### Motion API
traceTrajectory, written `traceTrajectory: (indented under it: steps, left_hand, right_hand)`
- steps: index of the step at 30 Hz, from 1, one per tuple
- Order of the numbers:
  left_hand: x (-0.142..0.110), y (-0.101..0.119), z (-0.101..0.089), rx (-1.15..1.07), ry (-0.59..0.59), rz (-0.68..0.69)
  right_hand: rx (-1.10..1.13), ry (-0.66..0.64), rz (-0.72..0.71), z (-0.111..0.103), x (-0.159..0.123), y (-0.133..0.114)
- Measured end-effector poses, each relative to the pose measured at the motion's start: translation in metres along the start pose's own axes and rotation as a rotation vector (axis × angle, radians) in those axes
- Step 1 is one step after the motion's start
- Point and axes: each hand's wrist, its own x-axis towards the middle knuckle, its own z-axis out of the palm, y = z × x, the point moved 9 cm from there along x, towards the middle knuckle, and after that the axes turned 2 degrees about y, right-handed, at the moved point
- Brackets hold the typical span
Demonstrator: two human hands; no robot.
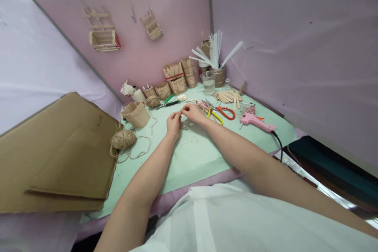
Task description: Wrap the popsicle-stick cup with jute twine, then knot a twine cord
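Observation:
Over the middle of the table, my left hand [174,123] and my right hand [191,112] meet at their fingertips, both closed in a pinch. A short tan strand of twine [184,126] shows just under the fingers, seemingly from my left hand. What my right fingertips pinch is too small to make out. Close beyond my right hand lie yellow-handled pliers [215,117] and red-handled scissors [226,112]. Left of my hands stand a wooden-stick cup [136,115] and a ball of twine [123,139] with a loose tail.
Green-handled cutters [172,103], a smaller twine ball [152,101] and several stick cups [178,85] line the back. A water cup [209,86] and flat wooden sticks [227,96] stand right of them. A pink glue gun [256,121] lies right, cardboard [73,153] left.

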Motion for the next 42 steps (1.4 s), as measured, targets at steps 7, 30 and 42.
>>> traceTrajectory:
  steps: [7,30,42]
  left_hand:
    - [0.001,-0.001,0.0,-0.034,-0.004,-0.009]
    - [0.006,-0.009,0.002,-0.142,-0.049,-0.146]
    - [0.003,-0.006,0.006,-0.009,-0.099,-0.082]
  right_hand:
    - [-0.009,0.018,-0.01,0.0,-0.001,-0.002]
    - [0.06,-0.009,-0.096,0.004,-0.003,-0.011]
    - [-0.001,-0.012,-0.065,0.004,-0.003,-0.007]
